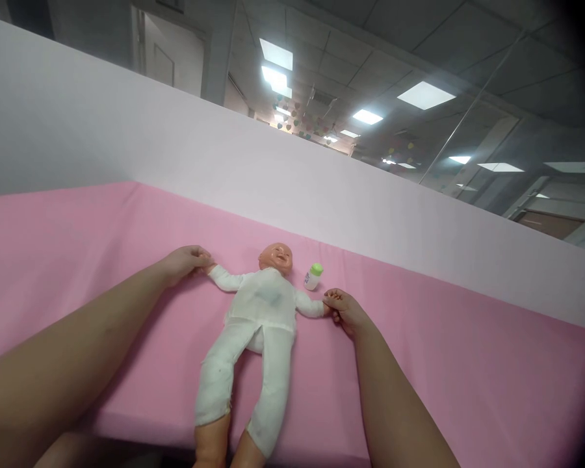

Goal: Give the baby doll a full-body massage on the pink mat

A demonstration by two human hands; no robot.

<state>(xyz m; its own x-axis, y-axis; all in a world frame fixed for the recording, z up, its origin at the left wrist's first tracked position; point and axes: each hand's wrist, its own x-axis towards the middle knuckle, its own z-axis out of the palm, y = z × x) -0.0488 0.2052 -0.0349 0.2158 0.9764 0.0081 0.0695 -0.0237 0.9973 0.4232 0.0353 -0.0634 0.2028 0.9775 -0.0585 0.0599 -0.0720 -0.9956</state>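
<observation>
A baby doll (263, 302) in white clothes lies on its back on a pink-covered table (166, 364), its head toward the wall and its bare lower legs toward me. Its arms are stretched out to both sides. With closed fingers, my left hand (188, 262) grips the doll's hand at the end of the sleeve on the left. On the other side, my right hand (345, 310) pinches the doll's other hand. Close to the doll's head and just above my right hand stands a small white bottle (312, 279) with a green cap.
Behind the table runs a plain white partition (253, 175), close past the doll's head. Above it show glass, a ceiling with lit panels (426, 95) and a white door (170, 55). The table's front edge lies under the doll's legs.
</observation>
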